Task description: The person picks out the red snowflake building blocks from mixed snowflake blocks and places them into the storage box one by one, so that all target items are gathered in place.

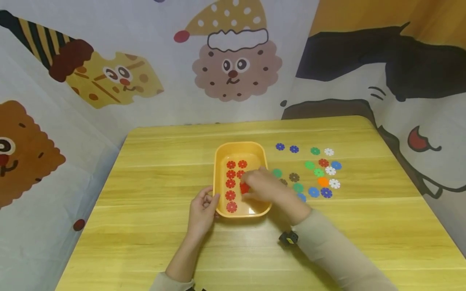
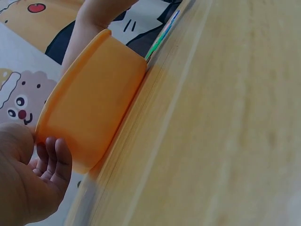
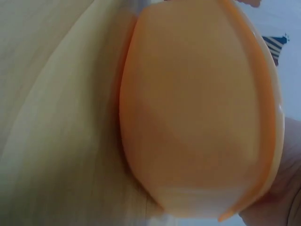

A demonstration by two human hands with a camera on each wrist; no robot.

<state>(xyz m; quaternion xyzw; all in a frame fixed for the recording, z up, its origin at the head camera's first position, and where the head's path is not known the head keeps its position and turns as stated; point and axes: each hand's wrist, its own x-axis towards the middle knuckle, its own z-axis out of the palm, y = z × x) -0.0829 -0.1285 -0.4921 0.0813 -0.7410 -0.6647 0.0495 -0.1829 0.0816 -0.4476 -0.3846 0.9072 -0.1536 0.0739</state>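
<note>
An orange-yellow plastic tray (image 1: 240,148) stands on the table. Inside it, several red flower-shaped discs (image 1: 230,195) lie in a column along the left side, and two more begin a second column at the far end. My left hand (image 1: 202,212) grips the tray's near left side, thumb at the rim and fingers curled against the outer wall (image 2: 94,94). Reaching over the right rim, my right hand (image 1: 261,185) pinches a red disc (image 1: 244,188) low inside the tray, below the second column. The right wrist view shows mostly the tray's outer wall (image 3: 197,103).
Right of the tray, loose discs in blue, green, brown, white, orange and red are spread over the wooden table (image 1: 156,169); an orange disc (image 1: 323,182) lies among them. A small black device (image 1: 289,237) sits by my right sleeve. Behind hangs a cartoon-printed cloth (image 1: 174,109).
</note>
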